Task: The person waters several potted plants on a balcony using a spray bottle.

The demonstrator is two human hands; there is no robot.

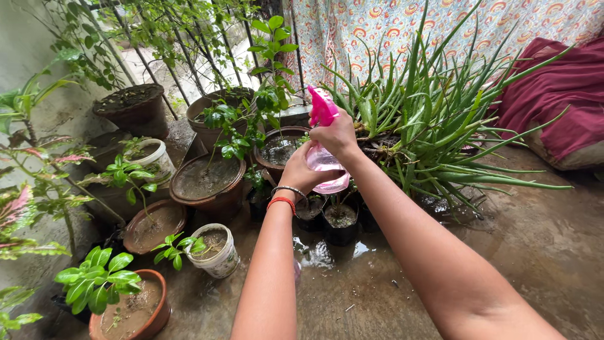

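Spray bottle of clear pink plastic with a bright pink trigger head [324, 141] sits upright between both hands, raised above the wet concrete floor [535, 252]. Fingers of the right hand [338, 135] are closed around the neck and trigger, gripping it from the top. Fingers of the left hand [301, 171] curl around the rounded lower body, cupping it from beneath and the near side; a red thread band and a metal bangle [284, 195] circle that wrist.

Just beyond the fingers stands a round brown clay pot holding standing water [279, 151], with a leafy green stem rising from behind it. Directly below the fingers sit small black plastic grow bags filled with soil [340, 220], in a puddle. To the right of the fingers spreads a large aloe plant with long green spiky leaves [434, 113]. To the left of the fingers is a wide brown clay pot of wet soil [207, 182], and nearer, a small white plastic tub with a seedling [217, 249].
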